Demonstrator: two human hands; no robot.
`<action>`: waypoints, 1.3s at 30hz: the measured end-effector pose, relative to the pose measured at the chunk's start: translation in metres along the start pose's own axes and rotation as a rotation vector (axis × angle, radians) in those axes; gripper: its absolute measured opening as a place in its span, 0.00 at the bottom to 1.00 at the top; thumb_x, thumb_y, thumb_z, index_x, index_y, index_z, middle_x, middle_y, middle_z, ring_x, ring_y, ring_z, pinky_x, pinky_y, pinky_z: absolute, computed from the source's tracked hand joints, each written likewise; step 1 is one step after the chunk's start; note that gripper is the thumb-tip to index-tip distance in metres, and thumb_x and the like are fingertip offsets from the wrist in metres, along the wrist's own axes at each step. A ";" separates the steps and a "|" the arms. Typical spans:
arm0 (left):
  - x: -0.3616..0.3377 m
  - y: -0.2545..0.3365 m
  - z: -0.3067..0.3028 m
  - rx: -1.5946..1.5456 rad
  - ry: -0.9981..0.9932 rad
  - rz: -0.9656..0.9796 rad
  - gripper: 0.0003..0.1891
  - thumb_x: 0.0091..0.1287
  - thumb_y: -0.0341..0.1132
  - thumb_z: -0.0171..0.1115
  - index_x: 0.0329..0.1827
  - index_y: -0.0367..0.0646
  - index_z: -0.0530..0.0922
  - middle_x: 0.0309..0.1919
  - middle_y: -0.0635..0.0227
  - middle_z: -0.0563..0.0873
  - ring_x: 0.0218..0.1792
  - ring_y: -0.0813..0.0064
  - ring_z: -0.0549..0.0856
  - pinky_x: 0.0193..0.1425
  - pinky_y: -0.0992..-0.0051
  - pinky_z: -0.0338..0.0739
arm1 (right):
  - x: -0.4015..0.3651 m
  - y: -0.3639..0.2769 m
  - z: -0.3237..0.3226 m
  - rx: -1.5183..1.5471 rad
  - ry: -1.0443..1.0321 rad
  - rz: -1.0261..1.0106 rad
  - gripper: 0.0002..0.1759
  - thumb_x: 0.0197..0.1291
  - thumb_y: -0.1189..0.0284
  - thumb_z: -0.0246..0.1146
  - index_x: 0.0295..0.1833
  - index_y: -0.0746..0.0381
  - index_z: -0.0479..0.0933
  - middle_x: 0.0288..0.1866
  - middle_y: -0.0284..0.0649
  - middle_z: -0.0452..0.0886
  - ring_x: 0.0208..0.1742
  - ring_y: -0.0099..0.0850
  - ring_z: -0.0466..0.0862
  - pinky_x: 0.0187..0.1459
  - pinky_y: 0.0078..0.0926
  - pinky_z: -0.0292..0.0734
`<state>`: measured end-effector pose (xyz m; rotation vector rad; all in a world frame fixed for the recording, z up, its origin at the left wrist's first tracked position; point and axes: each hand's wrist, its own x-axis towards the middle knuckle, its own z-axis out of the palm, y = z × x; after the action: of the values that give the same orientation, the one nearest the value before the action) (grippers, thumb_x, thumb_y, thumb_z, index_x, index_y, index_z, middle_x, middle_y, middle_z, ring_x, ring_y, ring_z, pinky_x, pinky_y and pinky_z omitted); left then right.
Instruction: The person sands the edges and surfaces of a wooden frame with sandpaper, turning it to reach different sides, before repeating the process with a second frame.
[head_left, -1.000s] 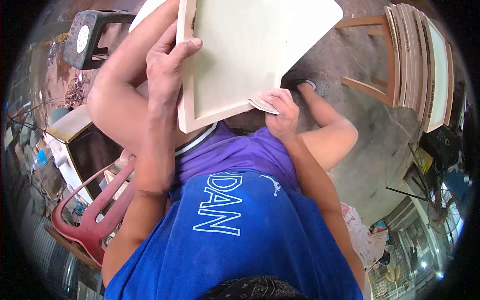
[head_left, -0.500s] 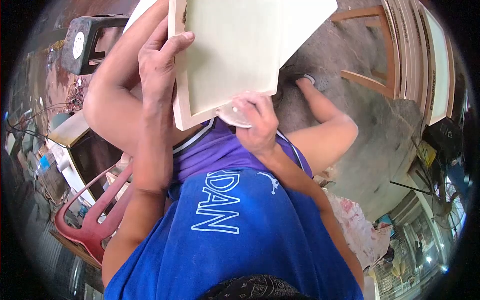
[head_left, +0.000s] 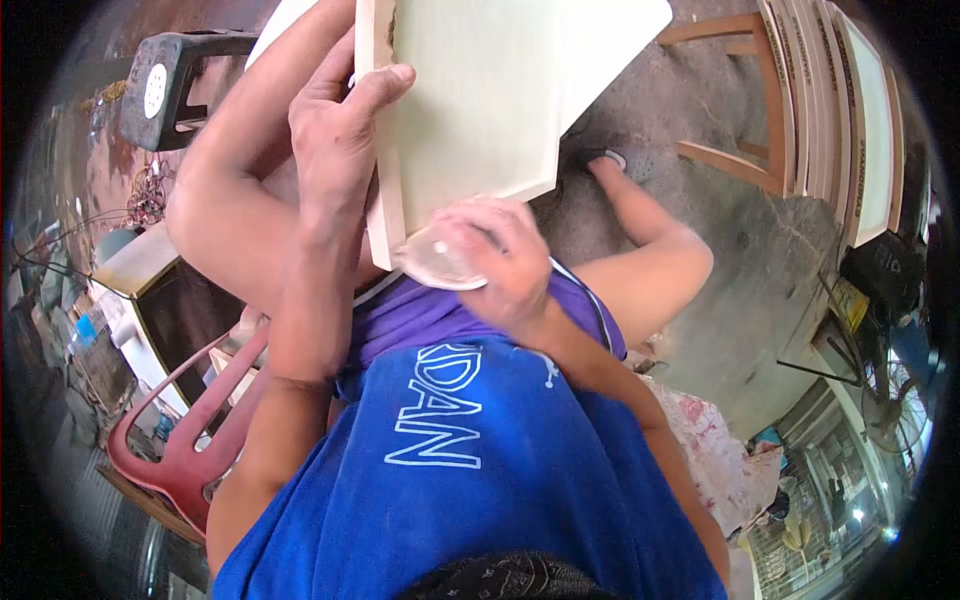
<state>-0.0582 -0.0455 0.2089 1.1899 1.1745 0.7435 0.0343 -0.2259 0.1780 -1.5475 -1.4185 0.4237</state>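
A pale framed wooden panel [head_left: 490,90] rests upright on my lap, its bottom edge near my purple shorts. My left hand [head_left: 335,150] grips its left frame rail, thumb over the front face. My right hand [head_left: 495,265] presses a worn piece of sandpaper [head_left: 430,265] against the panel's lower left corner. The sandpaper is partly hidden under my fingers.
A stack of similar framed panels [head_left: 840,120] leans on a wooden stand at the right. A black stool [head_left: 165,85] stands at the upper left, a red plastic chair [head_left: 185,440] at the lower left. Bare concrete floor [head_left: 720,230] lies ahead, with clutter and a fan at the right.
My right hand has slid the sandpaper leftward along the panel's bottom edge to its lower left corner. My left hand keeps its grip on the left rail.
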 end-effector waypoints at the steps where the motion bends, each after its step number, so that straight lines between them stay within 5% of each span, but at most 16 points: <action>1: -0.002 -0.004 0.000 -0.050 0.008 0.016 0.29 0.64 0.30 0.71 0.70 0.34 0.82 0.55 0.64 0.89 0.51 0.76 0.87 0.58 0.75 0.81 | -0.011 0.012 0.000 -0.002 -0.001 0.001 0.21 0.47 0.85 0.71 0.50 0.63 0.88 0.49 0.46 0.87 0.50 0.47 0.87 0.54 0.40 0.85; 6: 0.001 -0.009 -0.006 -0.147 0.001 0.024 0.29 0.64 0.30 0.71 0.70 0.33 0.82 0.55 0.64 0.89 0.51 0.75 0.87 0.59 0.75 0.81 | -0.054 0.097 -0.004 -0.177 0.095 0.157 0.21 0.47 0.86 0.69 0.50 0.64 0.88 0.49 0.45 0.88 0.52 0.47 0.87 0.54 0.40 0.85; 11: 0.000 -0.005 -0.002 -0.103 -0.049 0.057 0.30 0.67 0.31 0.66 0.74 0.33 0.78 0.62 0.60 0.87 0.58 0.71 0.86 0.63 0.72 0.78 | -0.007 0.000 0.003 0.032 0.049 0.041 0.22 0.47 0.88 0.68 0.51 0.65 0.87 0.49 0.48 0.88 0.51 0.48 0.87 0.53 0.39 0.84; 17: -0.002 -0.005 -0.004 -0.120 0.021 0.059 0.30 0.64 0.29 0.71 0.72 0.34 0.80 0.57 0.61 0.89 0.52 0.75 0.87 0.59 0.75 0.82 | -0.051 0.098 -0.008 -0.131 0.060 0.175 0.13 0.56 0.83 0.70 0.47 0.63 0.89 0.47 0.45 0.88 0.48 0.45 0.88 0.48 0.37 0.85; 24: -0.006 0.003 0.004 -0.067 -0.031 0.054 0.32 0.67 0.32 0.67 0.75 0.32 0.77 0.64 0.58 0.86 0.60 0.69 0.85 0.67 0.72 0.78 | -0.002 -0.009 -0.003 0.069 -0.029 0.014 0.19 0.47 0.83 0.69 0.48 0.63 0.88 0.49 0.44 0.88 0.52 0.46 0.87 0.58 0.43 0.83; 26: -0.005 -0.002 0.002 -0.180 -0.002 0.052 0.29 0.64 0.29 0.71 0.71 0.34 0.81 0.56 0.62 0.90 0.52 0.74 0.88 0.59 0.74 0.82 | -0.007 0.005 -0.001 0.037 -0.013 -0.018 0.17 0.49 0.81 0.71 0.49 0.63 0.87 0.50 0.44 0.89 0.52 0.46 0.87 0.57 0.42 0.83; 30: -0.002 -0.009 -0.009 -0.169 0.006 0.044 0.29 0.64 0.29 0.71 0.71 0.34 0.81 0.56 0.62 0.90 0.52 0.74 0.87 0.59 0.74 0.82 | -0.042 0.082 -0.005 -0.166 0.008 0.071 0.15 0.52 0.80 0.71 0.48 0.64 0.87 0.51 0.45 0.88 0.52 0.47 0.87 0.55 0.41 0.83; 36: -0.008 -0.004 0.004 -0.198 0.012 0.065 0.29 0.64 0.28 0.70 0.71 0.33 0.81 0.56 0.61 0.89 0.53 0.73 0.87 0.60 0.74 0.81 | -0.013 -0.007 0.010 0.011 0.009 -0.060 0.23 0.48 0.79 0.68 0.55 0.65 0.86 0.56 0.49 0.86 0.59 0.51 0.84 0.62 0.52 0.79; 39: -0.002 -0.001 0.005 -0.157 0.029 0.065 0.30 0.63 0.28 0.70 0.71 0.34 0.81 0.57 0.61 0.89 0.53 0.73 0.87 0.60 0.74 0.81 | -0.032 0.028 0.010 -0.088 0.048 -0.019 0.22 0.51 0.79 0.68 0.55 0.66 0.86 0.56 0.50 0.85 0.58 0.52 0.84 0.61 0.52 0.79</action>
<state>-0.0540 -0.0489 0.2080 1.0938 1.0848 0.8889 0.0342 -0.2466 0.1400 -1.6028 -1.4303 0.3148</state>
